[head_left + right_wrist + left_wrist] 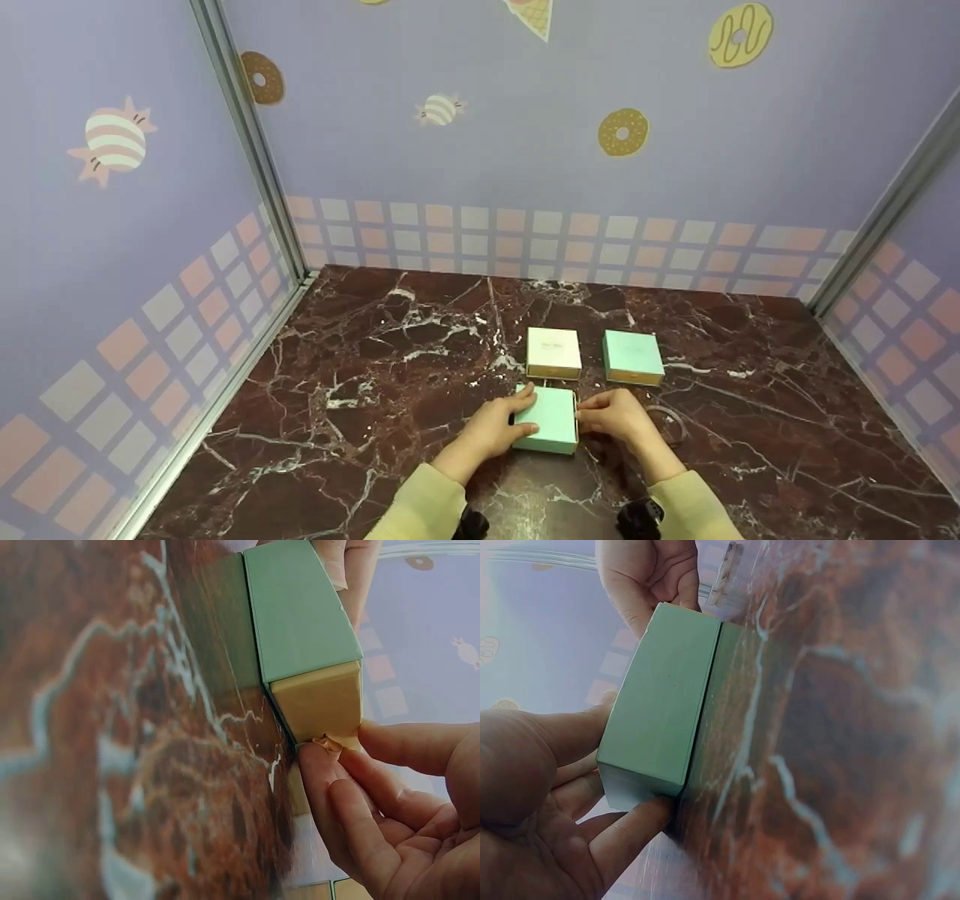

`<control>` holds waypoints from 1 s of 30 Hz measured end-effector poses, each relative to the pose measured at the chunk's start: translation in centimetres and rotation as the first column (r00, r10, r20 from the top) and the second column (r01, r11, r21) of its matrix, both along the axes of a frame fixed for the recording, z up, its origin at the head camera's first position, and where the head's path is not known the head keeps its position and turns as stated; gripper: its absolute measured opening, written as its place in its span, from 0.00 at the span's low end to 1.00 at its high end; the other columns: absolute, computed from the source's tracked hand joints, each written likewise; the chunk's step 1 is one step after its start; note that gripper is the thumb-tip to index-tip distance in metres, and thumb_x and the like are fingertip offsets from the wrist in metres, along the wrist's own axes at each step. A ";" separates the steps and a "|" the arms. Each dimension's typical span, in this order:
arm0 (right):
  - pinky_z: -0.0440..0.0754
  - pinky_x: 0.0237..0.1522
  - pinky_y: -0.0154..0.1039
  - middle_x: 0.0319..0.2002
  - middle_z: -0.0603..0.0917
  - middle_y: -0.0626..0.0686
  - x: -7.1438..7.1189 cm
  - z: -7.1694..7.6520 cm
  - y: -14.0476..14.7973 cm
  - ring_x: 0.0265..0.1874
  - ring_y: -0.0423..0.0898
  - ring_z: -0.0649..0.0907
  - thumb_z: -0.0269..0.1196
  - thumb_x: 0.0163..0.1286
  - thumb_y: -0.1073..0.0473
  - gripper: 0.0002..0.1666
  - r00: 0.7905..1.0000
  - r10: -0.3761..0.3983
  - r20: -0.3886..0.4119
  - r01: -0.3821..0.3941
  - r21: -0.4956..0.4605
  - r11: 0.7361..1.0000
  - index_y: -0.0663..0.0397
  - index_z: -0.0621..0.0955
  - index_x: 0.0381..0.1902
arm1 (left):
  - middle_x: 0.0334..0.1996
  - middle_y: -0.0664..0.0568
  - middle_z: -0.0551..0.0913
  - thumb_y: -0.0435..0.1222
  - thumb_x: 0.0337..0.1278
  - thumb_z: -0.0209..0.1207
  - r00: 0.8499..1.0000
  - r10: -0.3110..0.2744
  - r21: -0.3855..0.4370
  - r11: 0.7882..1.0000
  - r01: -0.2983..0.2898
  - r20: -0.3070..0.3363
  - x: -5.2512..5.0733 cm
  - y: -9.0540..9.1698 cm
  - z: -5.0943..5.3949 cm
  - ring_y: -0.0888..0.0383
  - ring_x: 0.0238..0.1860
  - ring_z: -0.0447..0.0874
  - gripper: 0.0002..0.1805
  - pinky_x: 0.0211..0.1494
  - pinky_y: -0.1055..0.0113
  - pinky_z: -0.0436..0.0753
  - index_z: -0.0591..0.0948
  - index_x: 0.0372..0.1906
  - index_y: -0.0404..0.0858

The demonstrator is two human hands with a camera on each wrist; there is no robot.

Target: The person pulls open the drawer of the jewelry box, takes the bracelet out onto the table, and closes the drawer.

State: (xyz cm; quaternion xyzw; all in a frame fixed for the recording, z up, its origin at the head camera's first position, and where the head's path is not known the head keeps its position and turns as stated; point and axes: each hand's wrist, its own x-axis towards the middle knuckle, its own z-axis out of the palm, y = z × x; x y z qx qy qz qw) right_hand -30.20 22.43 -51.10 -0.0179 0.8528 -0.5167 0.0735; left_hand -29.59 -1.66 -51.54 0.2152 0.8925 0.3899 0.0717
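Note:
A mint-green drawer-style gift box lies flat on the marble-patterned table. My left hand grips its left end, thumb and fingers spread round the edges. At the box's right end, my right hand pinches a small gold pull tab with curled fingers. That tab sits on the gold front of the drawer, which looks nearly flush with the green sleeve. The inside of the box is hidden.
Behind the gripped box stand a cream box and another mint-green box. A clear ring-shaped object lies just right of my right hand. Patterned panels wall the table at the back and sides.

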 end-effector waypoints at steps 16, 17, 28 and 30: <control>0.89 0.37 0.34 0.38 0.91 0.66 -0.2 -0.4 0.5 0.31 0.43 0.91 0.68 0.68 0.64 0.17 0.997 0.071 0.008 -0.071 -0.049 0.996 0.78 0.85 0.47 | 0.79 0.50 0.64 0.40 0.66 0.66 1.000 -0.010 0.012 1.000 0.010 0.004 0.1 -0.1 0.2 0.42 0.77 0.67 0.33 0.79 0.47 0.69 0.73 0.73 0.36; 0.89 0.37 0.34 0.39 0.91 0.67 -0.2 -0.4 0.5 0.32 0.43 0.91 0.68 0.69 0.64 0.17 0.997 0.074 0.007 -0.073 -0.051 0.996 0.78 0.85 0.47 | 0.79 0.50 0.64 0.40 0.66 0.66 1.000 -0.010 0.013 1.000 0.009 0.005 0.1 -0.1 0.2 0.42 0.77 0.67 0.33 0.79 0.47 0.69 0.73 0.73 0.36; 0.89 0.36 0.33 0.41 0.90 0.71 -0.3 -0.9 0.4 0.34 0.49 0.92 0.67 0.69 0.66 0.17 0.997 0.080 0.007 -0.079 -0.053 0.995 0.80 0.84 0.48 | 0.79 0.51 0.64 0.40 0.67 0.66 1.000 -0.007 0.013 1.000 0.006 0.013 0.0 -0.1 -0.1 0.43 0.77 0.66 0.33 0.78 0.46 0.70 0.72 0.73 0.37; 0.89 0.36 0.34 0.41 0.90 0.70 -0.3 -0.9 0.5 0.34 0.48 0.92 0.67 0.70 0.66 0.17 0.996 0.086 -0.005 -0.086 -0.041 0.995 0.80 0.85 0.47 | 0.80 0.52 0.63 0.40 0.67 0.66 1.000 -0.004 0.012 1.000 0.003 0.019 0.0 -0.1 -0.1 0.43 0.77 0.66 0.33 0.78 0.46 0.70 0.72 0.74 0.38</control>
